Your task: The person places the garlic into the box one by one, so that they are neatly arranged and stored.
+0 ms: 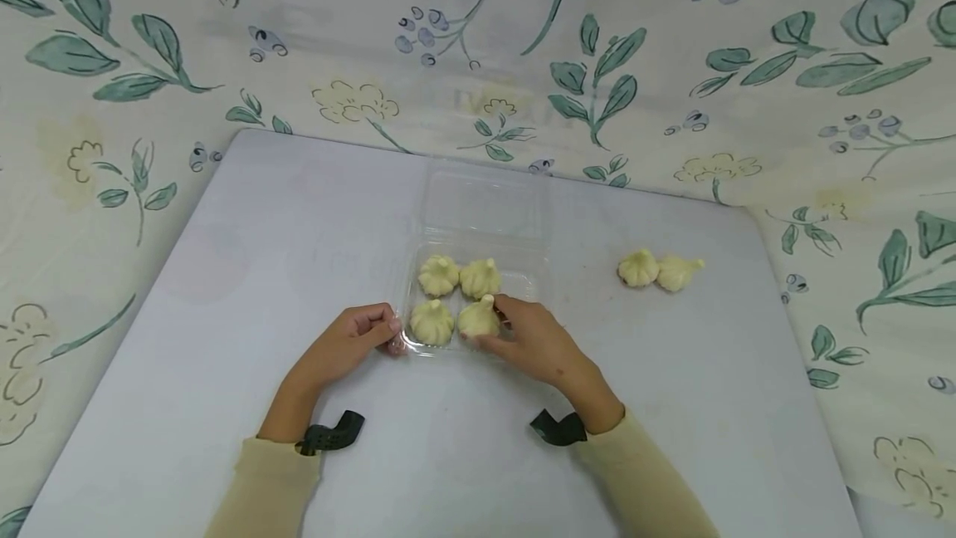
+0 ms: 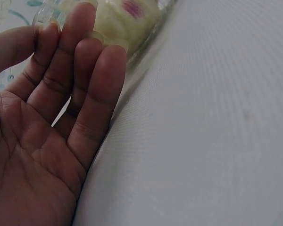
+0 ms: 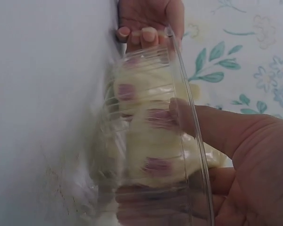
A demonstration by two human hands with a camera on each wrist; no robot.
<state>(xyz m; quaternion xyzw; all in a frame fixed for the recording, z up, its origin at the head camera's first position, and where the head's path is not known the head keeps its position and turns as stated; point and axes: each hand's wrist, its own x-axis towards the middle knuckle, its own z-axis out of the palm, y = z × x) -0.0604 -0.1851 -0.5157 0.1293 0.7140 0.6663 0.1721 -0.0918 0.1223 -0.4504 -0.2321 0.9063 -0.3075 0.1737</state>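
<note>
A clear plastic clamshell container (image 1: 523,337) lies on the table with its lid (image 1: 485,198) folded back, away from me. Three pale garlic bulbs, at back left (image 1: 438,276), back right (image 1: 480,278) and front left (image 1: 431,322), sit inside. My right hand (image 1: 541,341) holds another garlic bulb (image 1: 478,318) at the front, within the container wall. In the right wrist view, purple patches mark this garlic bulb (image 3: 155,141) behind the clear side. My left hand (image 1: 357,340) pinches the container's left rim between thumb and fingers; in the left wrist view its fingers (image 2: 101,80) rest along that wall.
Two more garlic bulbs (image 1: 657,271) lie touching each other on the right part of the white table (image 1: 299,214). A floral-patterned cloth (image 1: 478,48) surrounds the table at the back and sides. Black wrist devices (image 1: 332,432) sit on both wrists.
</note>
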